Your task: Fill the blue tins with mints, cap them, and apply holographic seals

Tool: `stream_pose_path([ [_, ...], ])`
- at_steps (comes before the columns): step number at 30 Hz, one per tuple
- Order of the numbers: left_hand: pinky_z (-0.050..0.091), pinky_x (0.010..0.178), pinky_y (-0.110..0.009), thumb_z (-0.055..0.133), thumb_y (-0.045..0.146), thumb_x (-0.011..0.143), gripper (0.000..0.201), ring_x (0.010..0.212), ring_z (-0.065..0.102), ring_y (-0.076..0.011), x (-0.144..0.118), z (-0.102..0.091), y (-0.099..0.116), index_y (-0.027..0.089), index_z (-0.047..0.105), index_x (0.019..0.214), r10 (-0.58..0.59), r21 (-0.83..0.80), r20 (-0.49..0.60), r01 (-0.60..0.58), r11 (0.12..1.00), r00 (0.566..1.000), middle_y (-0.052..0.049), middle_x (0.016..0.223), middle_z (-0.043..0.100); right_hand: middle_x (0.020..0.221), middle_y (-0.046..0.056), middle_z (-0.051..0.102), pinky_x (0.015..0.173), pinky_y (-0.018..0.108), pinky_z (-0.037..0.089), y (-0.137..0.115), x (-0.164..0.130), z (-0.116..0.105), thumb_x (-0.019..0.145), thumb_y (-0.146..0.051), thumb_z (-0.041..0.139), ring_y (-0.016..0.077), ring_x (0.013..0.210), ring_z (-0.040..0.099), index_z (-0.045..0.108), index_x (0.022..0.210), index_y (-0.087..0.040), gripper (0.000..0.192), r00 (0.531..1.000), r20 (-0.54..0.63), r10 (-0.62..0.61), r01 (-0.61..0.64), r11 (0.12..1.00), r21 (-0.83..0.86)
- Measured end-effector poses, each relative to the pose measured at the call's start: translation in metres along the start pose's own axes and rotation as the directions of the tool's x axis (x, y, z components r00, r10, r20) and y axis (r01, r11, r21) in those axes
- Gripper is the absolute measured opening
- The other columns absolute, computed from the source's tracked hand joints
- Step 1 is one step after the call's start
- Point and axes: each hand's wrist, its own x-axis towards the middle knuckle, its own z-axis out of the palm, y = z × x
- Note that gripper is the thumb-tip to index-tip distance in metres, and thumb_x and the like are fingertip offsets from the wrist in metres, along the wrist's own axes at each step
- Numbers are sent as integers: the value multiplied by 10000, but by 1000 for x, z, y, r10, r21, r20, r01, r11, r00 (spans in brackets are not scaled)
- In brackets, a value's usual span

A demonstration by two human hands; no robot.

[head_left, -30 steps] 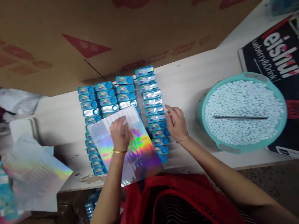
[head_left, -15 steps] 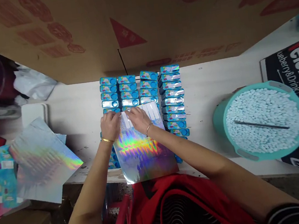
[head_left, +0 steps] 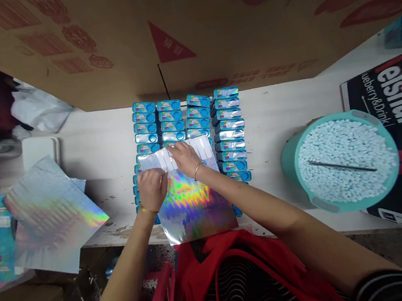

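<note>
I am viewing the workstation from the head camera, looking down over both forearms. A holographic sheet (head_left: 193, 202) is lying on top of the rows of small blue tins (head_left: 186, 118), covering the near part of those rows and hanging slightly over the near edge of the white table (head_left: 98, 148). A row of white labels (head_left: 183, 155) is showing along the sheet's far edge.

My left hand (head_left: 153, 188) is resting on the sheet's left side, knuckles up, fingers curled down together onto the foil; I cannot tell whether it is pinching anything. My right hand (head_left: 186, 158) is lying across the far edge of the sheet, fingers extended together and pressing flat on the white labels. A thin bangle is showing on each wrist.

To the right, well apart from the sheet, a teal basin (head_left: 292, 163) is sitting on the table, filled with small pale blue tablets (head_left: 345, 162), with a thin dark stick (head_left: 342, 166) lying across them. A black printed box (head_left: 395, 92) is standing just behind the basin. To the left, a second holographic sheet (head_left: 53, 217) is overhanging the table edge. A brown cardboard panel (head_left: 186, 30) is standing along the far side, touching the farthest tins.
</note>
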Motion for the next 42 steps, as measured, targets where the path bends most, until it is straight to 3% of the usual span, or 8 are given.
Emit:
stream_pose_path([
  [4,440,815,-337,686,310,795,134,799,595,-172,-17,-13,57,214,593,801,-363,-451,-238,228,863,901,-17,795,626,1058,108,602,871,348,439,5,-19,-6,989,-440,355,217,1000,537,636,1169,-172,428,985,-146,89,-5,866,500],
  [9,464,708,-256,778,308,687,238,680,580,-114,-11,7,101,191,579,744,-637,-816,-74,320,481,768,17,699,593,774,31,615,632,272,437,4,-95,-33,833,-773,330,146,691,555,680,877,-195,677,963,89,256,-186,385,904],
  [12,455,671,-243,795,311,648,249,640,565,-106,-10,34,118,182,593,714,-644,-830,81,409,379,761,18,657,602,677,-7,572,647,272,422,6,-141,-52,773,-656,599,133,645,520,618,738,-204,454,924,17,382,-177,386,905],
  [16,435,629,-237,788,313,638,233,616,548,-107,-13,79,140,181,600,683,-571,-802,259,503,322,779,17,634,604,643,-12,540,645,284,413,28,-179,-72,801,-604,599,137,620,488,550,658,-215,417,841,-89,533,-195,452,871],
  [22,412,653,-247,707,298,716,160,625,515,-110,-8,133,160,188,596,682,-463,-718,191,445,536,866,23,640,572,605,-28,475,579,266,356,82,-199,-83,802,-599,585,129,577,425,516,658,-216,415,805,-132,579,-243,524,816],
  [29,359,862,-349,658,223,773,120,926,556,-196,9,146,164,195,588,681,-328,-278,-9,313,908,945,-27,871,629,555,-40,411,552,253,292,120,-186,-79,883,-461,477,125,531,372,468,657,-217,333,820,-249,515,-332,783,526],
  [36,311,813,-385,637,267,809,109,976,528,-249,13,156,162,200,619,725,-280,-17,12,280,960,960,-63,965,614,532,-33,461,615,263,325,136,-179,-75,905,-373,452,134,516,404,548,691,-212,285,852,-262,454,-376,877,299],
  [42,323,808,-398,602,310,835,164,1005,516,-279,13,154,157,191,640,941,-226,97,28,222,970,974,-106,1058,607,634,-20,549,638,261,401,146,-181,-55,888,-370,484,148,581,487,656,980,-205,255,804,-259,536,-401,809,429],
])
